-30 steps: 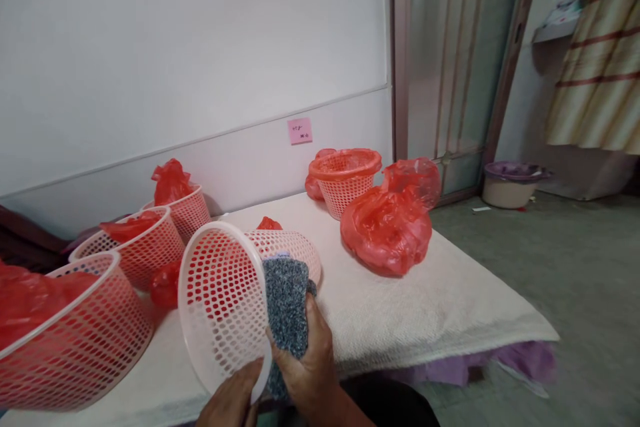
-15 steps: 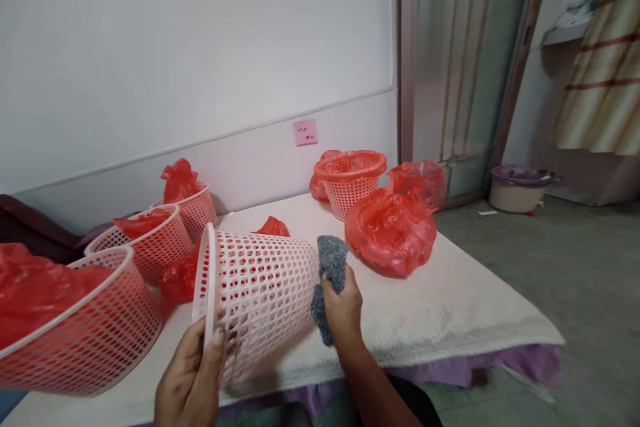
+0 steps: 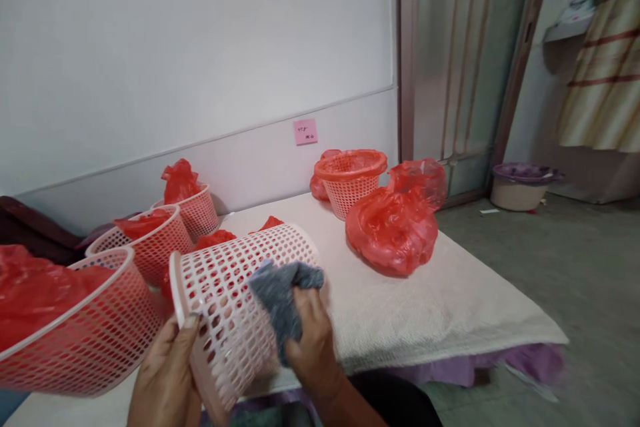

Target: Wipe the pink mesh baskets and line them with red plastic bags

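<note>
pink basket [image 3: 235,293] tipped on its side at the near edge of the bench [image 3: 425,307], a grey cloth [image 3: 283,293] pressed to its wall.
left hand [image 3: 167,380] clenched on the basket's rim, right hand [image 3: 310,340] grasping the cloth against the lattice. beside it stand a bag-filled basket [image 3: 75,327], two more behind, and a red bag [image 3: 393,230]. risk: the thin rim could slip from the grip and roll off the edge, or cloth fibres snag in the holes.

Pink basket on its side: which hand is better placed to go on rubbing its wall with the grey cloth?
Right. The right hand already presses the grey cloth against the basket wall, while the left hand grips the rim and steadies it, so probably best left there.
</note>
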`<action>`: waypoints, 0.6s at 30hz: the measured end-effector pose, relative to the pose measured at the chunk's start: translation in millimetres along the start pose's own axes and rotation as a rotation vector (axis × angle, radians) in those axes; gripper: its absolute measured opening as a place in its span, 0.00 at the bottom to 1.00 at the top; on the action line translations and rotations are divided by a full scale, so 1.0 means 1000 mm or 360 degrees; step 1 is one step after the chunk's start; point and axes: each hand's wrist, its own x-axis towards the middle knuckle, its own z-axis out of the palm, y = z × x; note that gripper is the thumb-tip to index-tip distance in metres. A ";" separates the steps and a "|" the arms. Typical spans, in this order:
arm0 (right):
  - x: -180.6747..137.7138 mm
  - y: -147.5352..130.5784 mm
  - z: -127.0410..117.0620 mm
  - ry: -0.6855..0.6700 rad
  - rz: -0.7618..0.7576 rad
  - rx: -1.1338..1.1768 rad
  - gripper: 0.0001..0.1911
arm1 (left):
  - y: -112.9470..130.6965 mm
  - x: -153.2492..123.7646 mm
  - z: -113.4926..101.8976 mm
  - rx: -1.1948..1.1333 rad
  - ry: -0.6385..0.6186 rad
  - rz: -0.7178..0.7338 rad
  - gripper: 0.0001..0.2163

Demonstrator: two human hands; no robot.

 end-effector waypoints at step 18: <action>-0.064 -0.074 0.026 -0.0100 0.0218 -0.0212 0.43 | -0.009 0.029 0.034 -0.0379 -0.0094 -0.0100 0.07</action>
